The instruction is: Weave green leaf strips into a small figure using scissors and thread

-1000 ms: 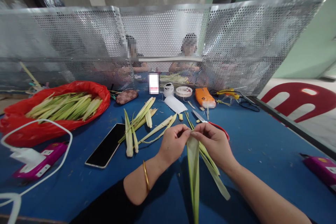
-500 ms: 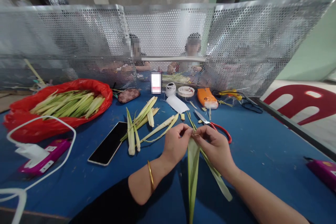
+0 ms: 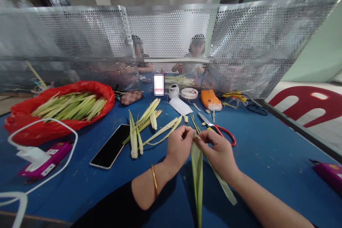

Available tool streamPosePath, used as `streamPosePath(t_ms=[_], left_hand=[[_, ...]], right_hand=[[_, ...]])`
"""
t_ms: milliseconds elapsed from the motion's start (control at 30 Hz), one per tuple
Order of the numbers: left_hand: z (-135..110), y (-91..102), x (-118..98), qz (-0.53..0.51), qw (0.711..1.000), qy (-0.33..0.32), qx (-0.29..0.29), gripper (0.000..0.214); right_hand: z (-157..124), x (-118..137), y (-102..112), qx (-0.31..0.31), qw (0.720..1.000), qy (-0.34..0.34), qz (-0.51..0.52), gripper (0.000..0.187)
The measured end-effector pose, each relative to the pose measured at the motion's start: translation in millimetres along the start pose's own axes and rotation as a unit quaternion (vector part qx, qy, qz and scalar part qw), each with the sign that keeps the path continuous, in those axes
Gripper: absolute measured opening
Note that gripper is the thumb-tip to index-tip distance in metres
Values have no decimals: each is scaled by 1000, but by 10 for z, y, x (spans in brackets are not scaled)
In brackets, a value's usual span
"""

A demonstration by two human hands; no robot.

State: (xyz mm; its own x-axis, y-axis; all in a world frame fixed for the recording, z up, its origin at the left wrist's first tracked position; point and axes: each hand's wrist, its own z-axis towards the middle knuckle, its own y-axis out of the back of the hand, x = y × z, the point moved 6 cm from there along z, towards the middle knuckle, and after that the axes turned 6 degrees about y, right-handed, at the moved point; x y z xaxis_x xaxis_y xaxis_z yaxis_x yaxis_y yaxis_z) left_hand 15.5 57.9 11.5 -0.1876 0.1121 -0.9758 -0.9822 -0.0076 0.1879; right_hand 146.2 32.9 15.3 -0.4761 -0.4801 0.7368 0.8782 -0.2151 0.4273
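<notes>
Leaf (image 3: 198, 164) pinched at its far end by left hand (image 3: 179, 146) and right hand (image 3: 219, 151) over the surface (image 3: 267, 149), near the scissors (image 3: 213, 125), perhaps liable to split lengthwise if tugged unevenly between the 2.

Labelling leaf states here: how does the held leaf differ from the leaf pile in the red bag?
Hold: the held leaf is pinched by the left hand and right hand; the leaf pile is untouched.
Pose: the held leaf runs toward the picture's bottom edge; the leaf pile lies heaped in the red bag.
Shared: both are pale to mid green.
</notes>
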Motion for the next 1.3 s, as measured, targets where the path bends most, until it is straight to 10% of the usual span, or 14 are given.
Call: streamPosePath(t_ms=[233,467,700,1300], left_hand=[[26,-16,69,-30,999,22,3,20],[47,33,69,-5,999,20,-32,19],[52,34,119,-11,999,21,-32,19],[99,85,139,-53,997,30,-54,22]], right_hand=[[-9,91,21,0,997,60,-43,9],[-35,-32,-84,16,999,-37,18,21],[-75,100,-69,24,997,63,-35,9],[-95,-66,-207,49,993,-85,64,16]])
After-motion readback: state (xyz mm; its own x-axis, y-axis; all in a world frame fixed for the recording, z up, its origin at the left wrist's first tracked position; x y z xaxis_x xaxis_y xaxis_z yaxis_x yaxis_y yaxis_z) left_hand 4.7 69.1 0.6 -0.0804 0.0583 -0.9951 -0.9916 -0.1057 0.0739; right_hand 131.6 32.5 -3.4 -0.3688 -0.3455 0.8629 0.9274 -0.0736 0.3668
